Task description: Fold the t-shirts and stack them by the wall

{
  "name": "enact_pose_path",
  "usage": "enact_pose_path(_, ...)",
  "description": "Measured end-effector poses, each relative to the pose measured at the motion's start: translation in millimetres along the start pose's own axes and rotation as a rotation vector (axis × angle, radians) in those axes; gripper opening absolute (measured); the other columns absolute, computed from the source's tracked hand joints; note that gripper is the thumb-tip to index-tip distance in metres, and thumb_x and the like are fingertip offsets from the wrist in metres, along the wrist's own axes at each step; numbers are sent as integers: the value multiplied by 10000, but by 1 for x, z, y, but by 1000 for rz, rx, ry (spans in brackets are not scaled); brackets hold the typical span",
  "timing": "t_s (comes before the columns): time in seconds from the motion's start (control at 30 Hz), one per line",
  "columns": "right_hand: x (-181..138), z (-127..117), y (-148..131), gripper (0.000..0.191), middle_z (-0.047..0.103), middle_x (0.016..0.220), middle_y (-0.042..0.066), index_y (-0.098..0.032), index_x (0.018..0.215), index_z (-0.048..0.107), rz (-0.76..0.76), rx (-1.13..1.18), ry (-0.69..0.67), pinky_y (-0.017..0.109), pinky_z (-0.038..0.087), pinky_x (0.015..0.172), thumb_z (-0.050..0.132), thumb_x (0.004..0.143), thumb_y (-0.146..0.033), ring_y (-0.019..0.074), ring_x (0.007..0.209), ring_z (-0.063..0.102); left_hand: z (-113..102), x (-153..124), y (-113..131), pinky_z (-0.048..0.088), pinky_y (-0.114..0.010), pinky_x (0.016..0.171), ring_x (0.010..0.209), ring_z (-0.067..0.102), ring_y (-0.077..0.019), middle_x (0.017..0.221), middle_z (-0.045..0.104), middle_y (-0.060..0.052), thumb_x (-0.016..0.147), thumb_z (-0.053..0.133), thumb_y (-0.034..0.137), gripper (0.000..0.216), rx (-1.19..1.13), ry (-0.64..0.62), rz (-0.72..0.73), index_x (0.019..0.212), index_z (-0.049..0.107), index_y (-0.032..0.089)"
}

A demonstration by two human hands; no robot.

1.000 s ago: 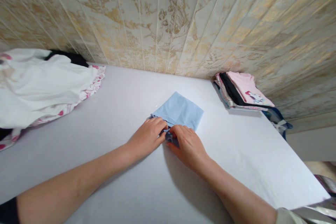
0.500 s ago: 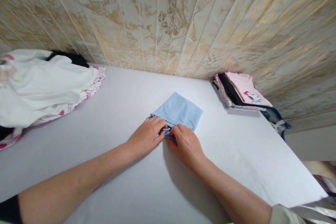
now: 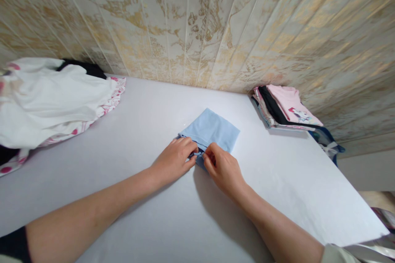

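Two bare hands meet over a folded light-blue cloth (image 3: pixel 212 127) near the middle of a white table (image 3: pixel 166 222). The table's far edge runs along a gold-patterned wall (image 3: pixel 197 20); its right edge slants toward the lower right, well apart from the right hand (image 3: pixel 224 168). White tabletop stretches on both sides of the cloth — leftward to a loose heap of white clothing (image 3: pixel 58 94) with pink-patterned trim, rightward to a folded stack (image 3: pixel 265 111) at the far right corner. Dark-blue fabric (image 3: pixel 325 137) with a white strip shows beside that stack, at the table's edge. A pink garment (image 3: pixel 284 98) on top of the stack bears a small printed figure with a red patch; any lettering there is too small to read. The cloth lies mostly beyond the fingers, one corner toward the wall. The left hand (image 3: pixel 174 156) has its bent fingers and thumb closed on the near edge; just beside it — almost touching — the right thumb and forefinger pinch the same edge, narrow together.
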State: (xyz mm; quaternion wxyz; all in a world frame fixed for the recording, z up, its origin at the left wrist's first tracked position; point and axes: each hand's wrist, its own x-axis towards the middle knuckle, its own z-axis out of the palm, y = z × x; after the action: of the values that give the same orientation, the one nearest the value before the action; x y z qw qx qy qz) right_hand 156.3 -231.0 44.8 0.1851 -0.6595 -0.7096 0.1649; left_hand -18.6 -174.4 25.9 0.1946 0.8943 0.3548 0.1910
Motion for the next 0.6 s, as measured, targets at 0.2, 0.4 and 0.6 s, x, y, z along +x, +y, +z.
enact_pose_path(0.2,-2,4,0,103,590,717,-12,-235,829,480,-28,47,69,251,338,579,459,918,-282,153,611,524,0,1,-1,415,-339,770,863,552,-200,910,599,-27,888,524,200,60,-17,-7,-3,884,584,199)
enact_pose_path(0.4,-1,1,-1,102,570,737,-5,-230,806,487,-80,54,100,253,354,604,481,906,-248,154,657,519,3,-2,0,404,-351,781,890,537,-215,930,577,-27,855,576,206,30,66,-17,-7,882,562,207)
enact_pose_path(0.6,0,5,-1,105,559,807,19,-216,800,511,-180,-13,104,270,397,693,492,897,-181,174,772,528,6,1,9,391,-373,822,948,526,-236,984,572,-43,851,597,235,104,157,-37,-38,949,570,214)
